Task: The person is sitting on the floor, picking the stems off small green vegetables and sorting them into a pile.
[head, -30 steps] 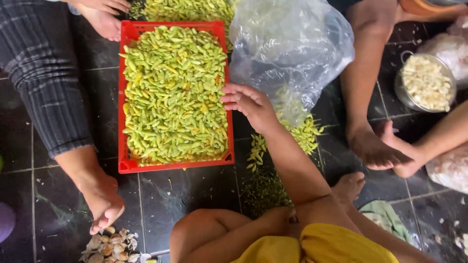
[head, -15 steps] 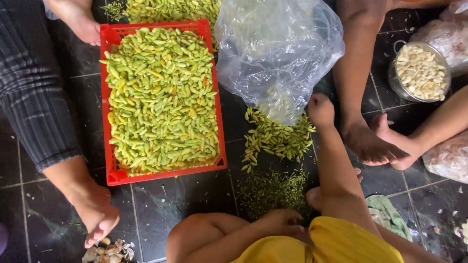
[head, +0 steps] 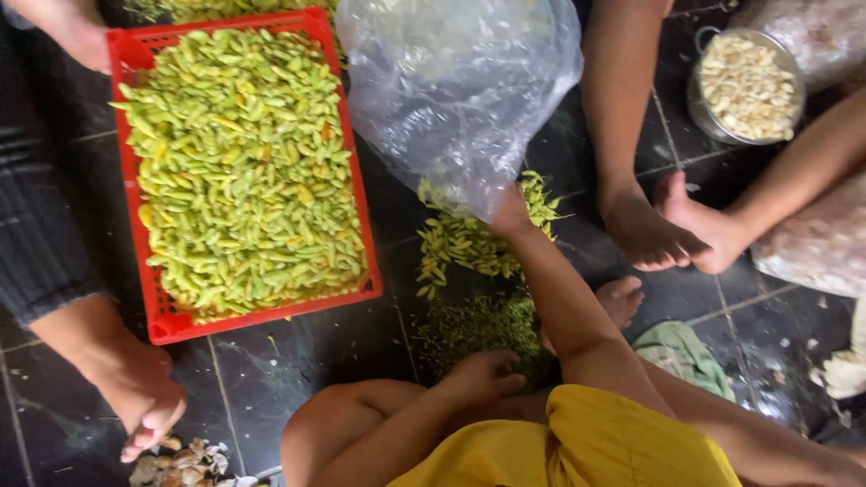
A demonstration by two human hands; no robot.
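Crate [head: 144,298]: red plastic, slatted walls, stiff; on dark glossy floor tiles, filled level with small yellow-green pods [head: 239,171], smooth and loose. Likely heavy when this full; best taken by the two short rims.

Left hand [head: 483,374]: low centre, fingers curled down onto a mound of fine green trimmings [head: 483,325]; whether it pinches any cannot be told.

Loose pods [head: 469,239]: a small heap on the tiles between crate and feet, light, apt to scatter; best scooped rather than picked singly.

Bag [head: 460,90]: clear thin plastic, crinkled, limp, slippery; stands upper centre, its lower edge just over the loose pods. Judged light and easily torn; best gathered at the hem.

Right hand [head: 510,215]: reaches up to the bag's lower edge, fingers hidden in the film; appears closed on it, not certain.

Bowl [head: 744,86]: round metal, holding pale peeled kernels, upper right, well apart from the hands.
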